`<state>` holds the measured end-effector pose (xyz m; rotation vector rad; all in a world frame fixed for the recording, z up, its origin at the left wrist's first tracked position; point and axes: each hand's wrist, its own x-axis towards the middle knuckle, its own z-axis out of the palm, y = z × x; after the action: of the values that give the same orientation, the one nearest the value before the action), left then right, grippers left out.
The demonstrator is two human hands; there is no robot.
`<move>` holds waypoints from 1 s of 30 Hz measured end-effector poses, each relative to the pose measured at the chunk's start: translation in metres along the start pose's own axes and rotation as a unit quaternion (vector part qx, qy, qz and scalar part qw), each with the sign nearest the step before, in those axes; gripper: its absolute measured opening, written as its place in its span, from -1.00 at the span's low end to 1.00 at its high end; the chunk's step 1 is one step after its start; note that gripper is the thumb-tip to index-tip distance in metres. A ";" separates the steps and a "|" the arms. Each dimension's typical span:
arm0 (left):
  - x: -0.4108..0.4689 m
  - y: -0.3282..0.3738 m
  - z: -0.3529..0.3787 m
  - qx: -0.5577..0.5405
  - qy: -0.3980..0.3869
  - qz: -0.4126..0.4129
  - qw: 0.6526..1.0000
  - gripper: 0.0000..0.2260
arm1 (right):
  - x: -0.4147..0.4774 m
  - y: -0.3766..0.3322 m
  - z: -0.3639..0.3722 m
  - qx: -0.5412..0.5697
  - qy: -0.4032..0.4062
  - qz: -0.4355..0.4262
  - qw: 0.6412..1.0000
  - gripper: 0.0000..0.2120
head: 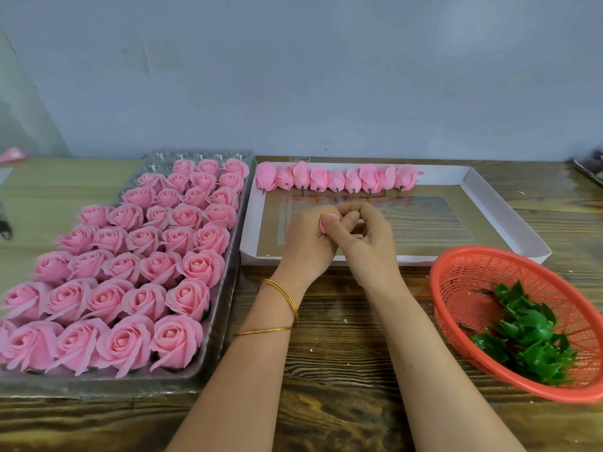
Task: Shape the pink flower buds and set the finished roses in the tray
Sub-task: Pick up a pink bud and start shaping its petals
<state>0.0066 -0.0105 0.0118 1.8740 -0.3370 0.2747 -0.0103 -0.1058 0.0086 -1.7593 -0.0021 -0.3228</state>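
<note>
My left hand (308,243) grips a small pink flower bud (327,222), of which only the top shows between the fingers. My right hand (368,243) meets it, fingertips pinching at the bud's edge. Both hands hover over the near part of a white shallow box lid (509,220). A row of several unshaped pink buds (337,179) with short stems lies along the lid's far edge. To the left, a clear plastic tray (222,308) holds several rows of finished pink roses (137,265); a few cells at its far end are bare.
A red plastic basket (456,272) with several green calyx pieces (528,334) sits at the right on the wooden table (342,370). A grey wall stands behind. A pink item (13,154) lies at the far left edge.
</note>
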 end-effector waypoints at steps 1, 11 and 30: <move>0.000 0.000 0.000 0.005 0.001 0.000 1.000 -0.68 | 0.000 0.000 0.000 0.002 0.000 0.000 1.000 -0.82; 0.006 -0.001 -0.004 -0.006 0.084 -0.038 0.996 -0.62 | -0.002 -0.002 0.000 0.064 -0.023 -0.028 0.997 -0.89; 0.003 0.002 -0.009 -0.249 0.031 -0.123 0.960 -0.81 | -0.003 0.007 0.002 0.028 -0.133 -0.120 0.983 -0.68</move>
<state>0.0090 -0.0028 0.0175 1.3865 -0.1102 0.0676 -0.0116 -0.1048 0.0013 -1.7362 -0.4152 -0.2561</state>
